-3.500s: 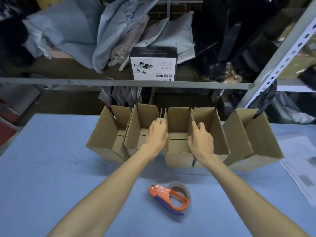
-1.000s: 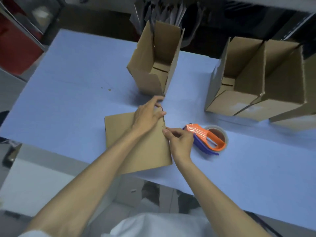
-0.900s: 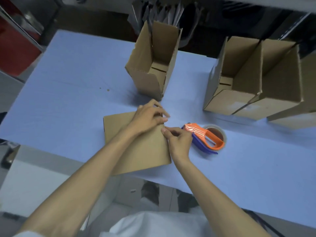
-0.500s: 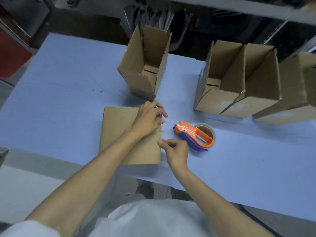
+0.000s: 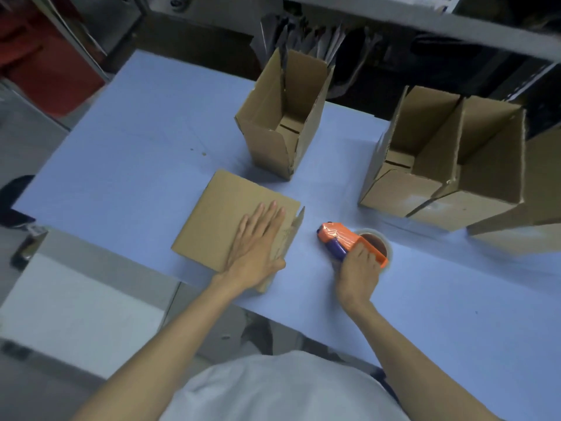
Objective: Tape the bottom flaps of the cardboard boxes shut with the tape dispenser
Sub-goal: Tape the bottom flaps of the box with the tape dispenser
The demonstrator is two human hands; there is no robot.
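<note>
The right hand (image 5: 358, 268) curls its fingers around the handle of the orange tape dispenser (image 5: 337, 237), which rests on the blue table (image 5: 121, 147) just right of the near cardboard box (image 5: 221, 214). The left hand (image 5: 258, 247) lies flat, fingers straight, pressing on that box's broad upper face near its right edge, where the flaps show. An open upright box (image 5: 267, 147) stands farther back, and two more open boxes (image 5: 440, 177) stand touching at the far right.
</note>
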